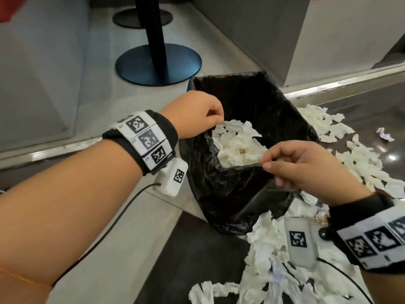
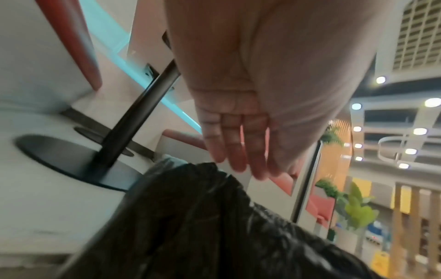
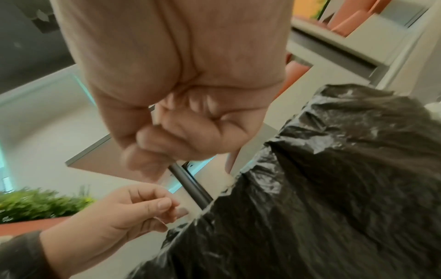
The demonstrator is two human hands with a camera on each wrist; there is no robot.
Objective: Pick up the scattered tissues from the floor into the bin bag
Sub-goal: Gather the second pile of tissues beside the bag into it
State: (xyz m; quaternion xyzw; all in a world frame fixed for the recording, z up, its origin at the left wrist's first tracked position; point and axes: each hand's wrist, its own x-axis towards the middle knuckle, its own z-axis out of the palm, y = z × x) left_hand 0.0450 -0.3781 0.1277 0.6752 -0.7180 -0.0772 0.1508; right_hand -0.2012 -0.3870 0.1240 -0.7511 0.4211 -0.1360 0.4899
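A black bin bag (image 1: 241, 194) stands open in the middle of the floor, with a heap of white tissues (image 1: 236, 145) inside it. My left hand (image 1: 215, 120) is at the bag's left rim, thumb and fingers pinching the edge; its fingertips (image 2: 241, 169) meet the black plastic (image 2: 214, 226). My right hand (image 1: 266, 163) pinches the near rim between thumb and forefinger, the other fingers curled (image 3: 152, 151). More scattered tissues (image 1: 368, 163) lie on the dark floor to the right of the bag, and a further pile (image 1: 267, 242) lies under my right wrist.
A black table pedestal with a round base (image 1: 157, 64) stands just behind the bag, a second base (image 1: 142, 17) farther back. A metal floor strip (image 1: 328, 86) runs behind the bag. Grey bench walls close in left and right. A crumpled paper ball (image 1: 384, 136) lies far right.
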